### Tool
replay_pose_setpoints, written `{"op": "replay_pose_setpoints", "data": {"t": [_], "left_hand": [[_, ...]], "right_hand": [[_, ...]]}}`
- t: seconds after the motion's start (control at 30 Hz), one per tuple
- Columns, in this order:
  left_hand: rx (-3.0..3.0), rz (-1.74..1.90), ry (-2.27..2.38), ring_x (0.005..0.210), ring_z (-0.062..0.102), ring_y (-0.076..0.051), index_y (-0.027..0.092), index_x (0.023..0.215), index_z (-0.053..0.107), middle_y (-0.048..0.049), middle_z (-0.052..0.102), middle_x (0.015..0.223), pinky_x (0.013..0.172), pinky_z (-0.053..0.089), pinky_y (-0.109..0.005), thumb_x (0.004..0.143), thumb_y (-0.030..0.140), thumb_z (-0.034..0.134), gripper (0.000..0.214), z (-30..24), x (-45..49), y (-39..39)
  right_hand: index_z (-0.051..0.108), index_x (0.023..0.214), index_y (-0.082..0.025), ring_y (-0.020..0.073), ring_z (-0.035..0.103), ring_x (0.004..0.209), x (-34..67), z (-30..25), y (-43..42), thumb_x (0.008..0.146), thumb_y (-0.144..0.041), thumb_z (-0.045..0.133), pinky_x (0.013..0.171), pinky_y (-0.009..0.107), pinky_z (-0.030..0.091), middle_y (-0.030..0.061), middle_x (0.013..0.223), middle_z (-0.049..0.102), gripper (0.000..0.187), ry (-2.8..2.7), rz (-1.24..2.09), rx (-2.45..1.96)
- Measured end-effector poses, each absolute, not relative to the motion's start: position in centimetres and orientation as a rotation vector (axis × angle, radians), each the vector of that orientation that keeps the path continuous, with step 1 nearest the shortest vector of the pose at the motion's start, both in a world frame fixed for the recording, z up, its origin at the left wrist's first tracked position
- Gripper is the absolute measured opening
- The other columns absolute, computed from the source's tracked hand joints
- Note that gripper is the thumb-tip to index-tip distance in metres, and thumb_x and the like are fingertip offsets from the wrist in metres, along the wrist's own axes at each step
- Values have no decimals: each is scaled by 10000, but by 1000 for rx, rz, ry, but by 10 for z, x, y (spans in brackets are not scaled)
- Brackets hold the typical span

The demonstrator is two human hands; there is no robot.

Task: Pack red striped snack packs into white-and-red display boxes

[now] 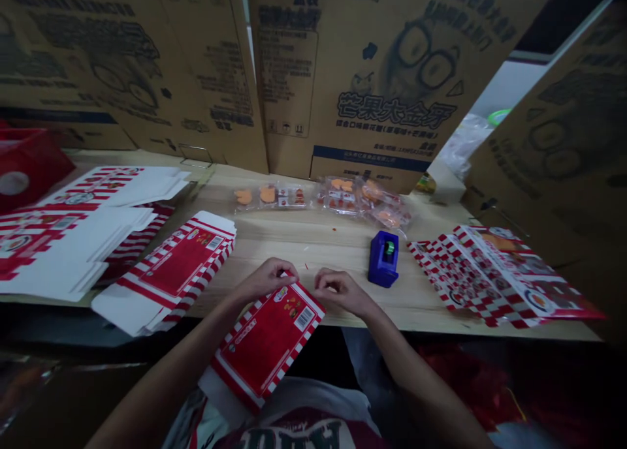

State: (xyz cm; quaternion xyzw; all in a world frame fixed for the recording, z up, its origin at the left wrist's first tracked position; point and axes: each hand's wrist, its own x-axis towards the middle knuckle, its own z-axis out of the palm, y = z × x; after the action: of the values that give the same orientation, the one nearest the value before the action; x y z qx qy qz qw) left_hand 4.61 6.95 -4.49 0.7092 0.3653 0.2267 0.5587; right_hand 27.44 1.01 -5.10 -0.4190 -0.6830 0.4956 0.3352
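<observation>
A flat red-and-white striped carton lies over the table's near edge and reaches down toward my lap. My left hand is closed, pinching the carton's top left corner. My right hand is also curled shut, its fingers at the carton's top right corner. A blue tape dispenser stands just right of my right hand.
Stacks of flat striped cartons lie at left, with more behind them. Checkered red printed sheets lie at right. Clear packets of orange snacks sit mid-table. Large cardboard boxes wall the back and right. The wooden table is between.
</observation>
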Motion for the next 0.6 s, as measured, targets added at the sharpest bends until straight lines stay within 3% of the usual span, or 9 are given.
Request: {"op": "replay_pose_setpoints", "data": {"t": [0.2, 0.27, 0.47, 0.6], "left_hand": [[1718, 517, 843, 538, 449, -105, 128, 757, 722, 1, 612, 600, 517, 332, -200, 749, 359, 641, 245, -50, 45, 64], [1725, 525, 855, 559, 464, -111, 130, 757, 720, -4, 617, 612, 531, 340, -203, 756, 358, 643, 241, -49, 41, 63], [1675, 588, 754, 712, 591, -168, 137, 793, 715, -58, 676, 772, 663, 437, -249, 786, 387, 644, 259, -23, 38, 55], [1651, 725, 727, 802, 622, -197, 144, 806, 724, -83, 684, 838, 743, 463, -287, 793, 378, 656, 244, -5, 29, 51]], "right_hand": [[542, 527, -178, 96, 412, 506, 251, -53, 30, 729, -405, 712, 496, 224, 300, -39, 531, 495, 348, -2034, 1136, -1235], [570, 560, -178, 96, 432, 489, 251, -59, 31, 705, -399, 729, 473, 215, 290, -38, 518, 524, 309, -1956, 1202, -1298], [661, 701, -159, 99, 507, 503, 249, -55, 33, 566, -461, 824, 507, 209, 380, -30, 588, 614, 369, -1469, 1934, -1035], [697, 777, -155, 131, 592, 581, 235, -60, 36, 465, -539, 855, 651, 265, 481, -2, 687, 673, 520, -1064, 2230, -814]]}}
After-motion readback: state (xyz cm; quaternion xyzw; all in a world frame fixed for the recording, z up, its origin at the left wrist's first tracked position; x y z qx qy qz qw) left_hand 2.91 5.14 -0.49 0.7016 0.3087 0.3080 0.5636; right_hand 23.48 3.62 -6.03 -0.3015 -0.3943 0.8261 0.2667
